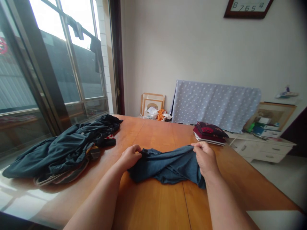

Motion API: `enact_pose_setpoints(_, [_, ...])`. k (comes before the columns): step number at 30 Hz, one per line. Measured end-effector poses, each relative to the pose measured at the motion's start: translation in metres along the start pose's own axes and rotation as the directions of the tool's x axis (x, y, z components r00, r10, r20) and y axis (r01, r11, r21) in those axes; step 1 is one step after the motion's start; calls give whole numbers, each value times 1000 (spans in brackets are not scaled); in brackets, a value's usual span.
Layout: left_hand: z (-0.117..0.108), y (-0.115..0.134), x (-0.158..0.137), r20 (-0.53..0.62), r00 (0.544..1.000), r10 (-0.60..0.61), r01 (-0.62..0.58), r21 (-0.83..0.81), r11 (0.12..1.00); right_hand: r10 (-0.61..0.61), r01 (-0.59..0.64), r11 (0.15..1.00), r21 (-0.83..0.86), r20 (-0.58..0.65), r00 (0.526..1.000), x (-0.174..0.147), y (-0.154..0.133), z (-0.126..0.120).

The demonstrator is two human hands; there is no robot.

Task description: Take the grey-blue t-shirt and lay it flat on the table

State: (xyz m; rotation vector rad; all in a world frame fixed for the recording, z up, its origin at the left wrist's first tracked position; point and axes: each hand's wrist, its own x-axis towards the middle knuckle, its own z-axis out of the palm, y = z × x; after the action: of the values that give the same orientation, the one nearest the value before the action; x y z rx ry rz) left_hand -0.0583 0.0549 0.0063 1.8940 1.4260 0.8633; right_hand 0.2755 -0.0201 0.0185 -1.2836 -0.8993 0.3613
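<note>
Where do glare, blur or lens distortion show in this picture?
Head view: the window is blown out near its top; head view: bright light washes the near left of the table; head view: the right edge darkens and looks soft; head view: folds stay readable in the blue cloth.

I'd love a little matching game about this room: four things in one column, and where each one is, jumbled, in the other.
Things
1. blue garment
2. dark clothes pile
3. folded stack
4. clock

Places
A. high on the wall
B. heaped along the left side of the table
C. held between the left hand and the right hand
D. on the table, beyond the right hand

Right pairs: 1-C, 2-B, 3-D, 4-A
</note>
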Motion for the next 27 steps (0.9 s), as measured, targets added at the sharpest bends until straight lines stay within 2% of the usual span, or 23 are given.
enact_pose_setpoints(3, [-3,10,-4,-2,1000,-12,12,-150,989,-52,46,990,-136,-39,998,2,2,-4])
enact_pose_setpoints(6, [-3,16,-5,4,1000,-9,10,-210,978,-43,34,978,-207,-41,998,0,-2,-5])
enact_pose_setpoints(12, [20,5,-2,-16,998,-61,53,-306,950,39,-35,993,-113,31,999,-4,-12,-3])
enact_pose_setpoints(14, [26,3,-2,30,997,-70,76,-421,904,43,-39,994,-99,41,998,-4,-11,-2])
enact_pose_setpoints(16, [25,5,-2,76,994,-75,105,-569,815,27,-24,995,-100,24,999,-3,-10,-3])
enact_pose_setpoints(19, [15,13,-5,114,989,-92,146,-741,655,-8,6,992,-127,-11,1000,-1,-8,-4])
enact_pose_setpoints(22, [5,20,-7,122,987,-104,159,-833,530,4,-4,986,-167,5,1000,-1,-8,-4])
enact_pose_setpoints(24, [3,23,-8,110,988,-108,149,-855,497,7,-2,981,-192,25,1000,-1,-7,-4])
enact_pose_setpoints(27, [6,22,-6,54,994,-97,97,-841,532,-50,50,970,-236,8,999,0,-3,-5])
